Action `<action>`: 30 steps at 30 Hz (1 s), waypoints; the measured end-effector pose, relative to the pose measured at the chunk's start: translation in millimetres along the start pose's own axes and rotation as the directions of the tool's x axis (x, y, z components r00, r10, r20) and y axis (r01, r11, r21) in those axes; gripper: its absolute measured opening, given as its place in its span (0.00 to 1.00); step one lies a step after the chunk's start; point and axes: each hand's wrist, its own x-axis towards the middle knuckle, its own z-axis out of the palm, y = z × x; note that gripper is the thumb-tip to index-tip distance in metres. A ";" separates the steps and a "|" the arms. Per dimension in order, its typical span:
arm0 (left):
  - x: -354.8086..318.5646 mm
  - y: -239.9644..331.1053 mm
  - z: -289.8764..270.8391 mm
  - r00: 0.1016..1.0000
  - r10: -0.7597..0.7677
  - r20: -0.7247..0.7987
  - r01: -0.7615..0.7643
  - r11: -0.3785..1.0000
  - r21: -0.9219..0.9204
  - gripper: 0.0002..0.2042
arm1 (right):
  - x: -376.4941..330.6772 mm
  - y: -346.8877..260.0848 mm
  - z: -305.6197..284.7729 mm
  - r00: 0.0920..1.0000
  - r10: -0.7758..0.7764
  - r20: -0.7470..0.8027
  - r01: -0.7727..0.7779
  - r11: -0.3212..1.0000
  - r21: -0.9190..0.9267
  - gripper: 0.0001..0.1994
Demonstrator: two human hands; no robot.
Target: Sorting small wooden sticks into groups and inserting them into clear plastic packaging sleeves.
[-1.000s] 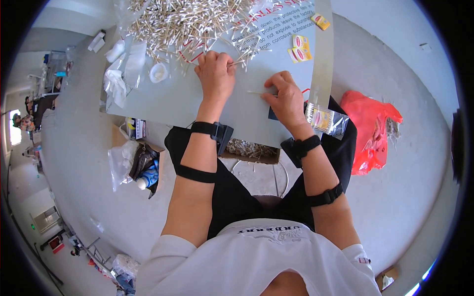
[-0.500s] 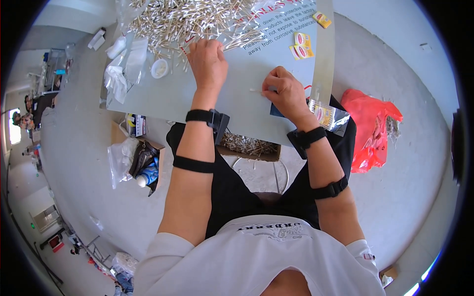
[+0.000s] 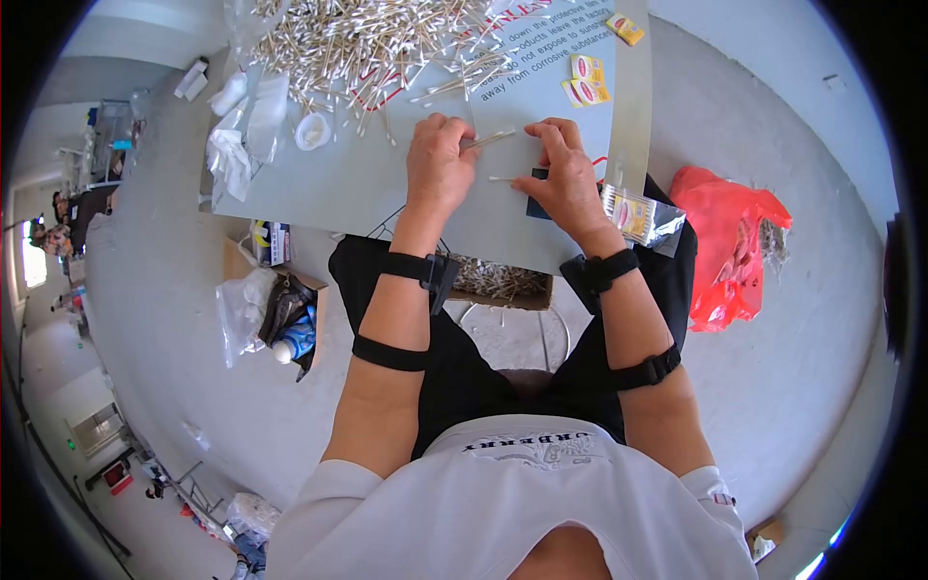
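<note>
My left hand (image 3: 445, 155) is over the grey board, pinching a cotton swab (image 3: 491, 138) that points toward my other hand. Opposite it, my right hand (image 3: 568, 179) has its index finger lifted away from the thumb. Another cotton swab (image 3: 500, 179) sticks out from under that thumb and seems held against fingers I cannot see. A big loose heap of cotton swabs (image 3: 358, 43) covers the far left of the board (image 3: 358, 179). Beside the heap stands a small round white tub (image 3: 312, 131).
Yellow cards (image 3: 586, 81) lie at the board's right. A clear packet with a yellow label (image 3: 633, 215) is at its near right edge. Under the board, a box (image 3: 503, 285) holds more swabs. A red plastic bag (image 3: 720, 251) sits right; an open carton (image 3: 290, 319) stands left.
My left hand has come away from the heap, nearer and to the right, bringing a cotton swab. My right index finger has spread from the thumb.
</note>
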 end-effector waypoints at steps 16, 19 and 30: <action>19.4 -13.9 -7.1 0.978 -0.210 0.005 0.209 0.978 0.021 0.03 | -2.1 0.6 -1.7 0.999 -0.031 0.044 0.030 0.999 0.020 0.29; 10.5 -21.8 -13.2 0.992 -0.094 0.085 0.101 0.992 -0.081 0.05 | -2.0 -1.4 -5.7 0.994 0.060 0.088 -0.068 0.993 0.099 0.26; 13.6 -22.3 -18.7 0.978 -0.190 0.086 0.199 0.974 -0.106 0.04 | -5.7 7.1 -6.0 0.994 0.005 0.106 -0.030 0.971 0.238 0.10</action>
